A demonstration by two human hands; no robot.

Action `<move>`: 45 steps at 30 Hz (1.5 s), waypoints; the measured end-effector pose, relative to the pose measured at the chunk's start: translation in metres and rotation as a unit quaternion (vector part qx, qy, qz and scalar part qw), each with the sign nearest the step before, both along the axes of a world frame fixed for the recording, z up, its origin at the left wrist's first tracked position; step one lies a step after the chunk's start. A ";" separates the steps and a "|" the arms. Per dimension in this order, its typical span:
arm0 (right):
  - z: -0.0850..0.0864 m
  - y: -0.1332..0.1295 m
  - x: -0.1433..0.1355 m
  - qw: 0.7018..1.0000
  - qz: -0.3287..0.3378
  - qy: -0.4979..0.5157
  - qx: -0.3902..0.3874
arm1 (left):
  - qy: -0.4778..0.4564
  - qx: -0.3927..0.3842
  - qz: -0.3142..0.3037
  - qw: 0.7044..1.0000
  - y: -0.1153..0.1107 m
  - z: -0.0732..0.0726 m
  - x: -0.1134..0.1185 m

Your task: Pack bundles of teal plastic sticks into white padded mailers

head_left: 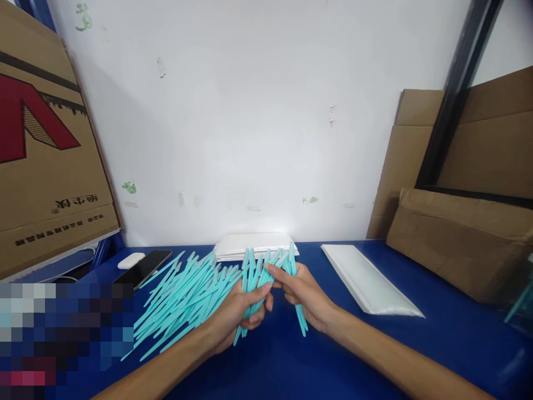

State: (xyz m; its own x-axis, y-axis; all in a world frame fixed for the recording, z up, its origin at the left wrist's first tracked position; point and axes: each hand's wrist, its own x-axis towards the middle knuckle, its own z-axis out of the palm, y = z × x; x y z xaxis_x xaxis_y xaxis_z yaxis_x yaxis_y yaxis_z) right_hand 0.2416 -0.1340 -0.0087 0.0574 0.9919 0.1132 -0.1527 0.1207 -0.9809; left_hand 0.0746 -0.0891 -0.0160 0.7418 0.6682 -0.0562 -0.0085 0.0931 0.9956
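My left hand [255, 311] is closed around a fanned bunch of slim turquoise sticks [252, 272], which look like eyebrow razors. My right hand [302, 291] holds a few more of these razors [300, 319], pointing down past its fingers. The right thumb and fingertips meet the upper part of the left hand's bunch, so the two hands are almost touching. To the left lies a loose pile of the same razors [187, 297], partly behind my left forearm. Several have paler, greyish tips.
Behind the hands, a stack of flat white packets [254, 244] sits near the wall. Another white packet stack [370, 280] lies right on the blue table [345, 366]. A phone [145, 266] and white case [130, 260] are left. Cardboard boxes [462, 239] stand at both sides.
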 end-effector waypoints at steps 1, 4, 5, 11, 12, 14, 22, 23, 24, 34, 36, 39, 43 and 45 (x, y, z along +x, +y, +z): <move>0.001 -0.001 0.000 1.000 -0.004 -0.005 0.002 | 0.009 0.008 0.001 1.000 0.000 0.000 0.000; 0.003 -0.002 0.000 1.000 -0.011 -0.015 0.003 | 0.037 0.007 0.023 0.999 0.000 0.001 -0.001; 0.004 -0.003 0.000 1.000 -0.012 -0.017 0.002 | 0.043 0.005 0.029 0.999 0.000 0.002 -0.001; 0.005 -0.003 0.001 1.000 -0.002 -0.016 -0.006 | 0.028 -0.006 0.011 1.000 -0.003 0.008 0.000; 0.005 -0.003 0.001 1.000 0.005 -0.016 -0.011 | 0.023 -0.010 0.005 1.000 -0.003 0.009 -0.001; 0.006 -0.003 0.001 1.000 0.011 -0.018 -0.019 | 0.018 -0.015 -0.002 1.000 -0.003 0.009 -0.001; 0.005 -0.002 0.001 1.000 -0.010 -0.022 -0.015 | 0.018 -0.014 -0.010 1.000 0.003 0.004 -0.002; 0.004 -0.002 0.001 1.000 -0.007 -0.023 -0.012 | 0.018 -0.011 -0.008 1.000 0.003 0.004 -0.002; 0.004 -0.002 0.001 1.000 -0.004 -0.023 -0.010 | 0.019 -0.007 -0.006 1.000 0.004 0.003 -0.002; -0.001 0.000 0.001 0.998 -0.001 -0.054 0.007 | 0.009 -0.008 0.019 1.000 0.003 0.001 0.000; -0.003 0.000 -0.001 0.998 0.000 -0.060 0.017 | 0.012 -0.022 0.019 1.000 0.003 0.000 0.000; -0.007 -0.001 -0.007 0.998 -0.018 -0.061 0.021 | 0.025 -0.022 0.015 0.999 0.001 -0.001 0.000; -0.016 0.000 -0.013 0.997 -0.028 -0.069 0.012 | 0.056 0.013 0.032 0.998 -0.004 -0.001 -0.001; -0.019 0.001 -0.013 0.998 -0.015 -0.054 0.000 | 0.064 0.010 0.038 0.997 -0.005 -0.001 0.000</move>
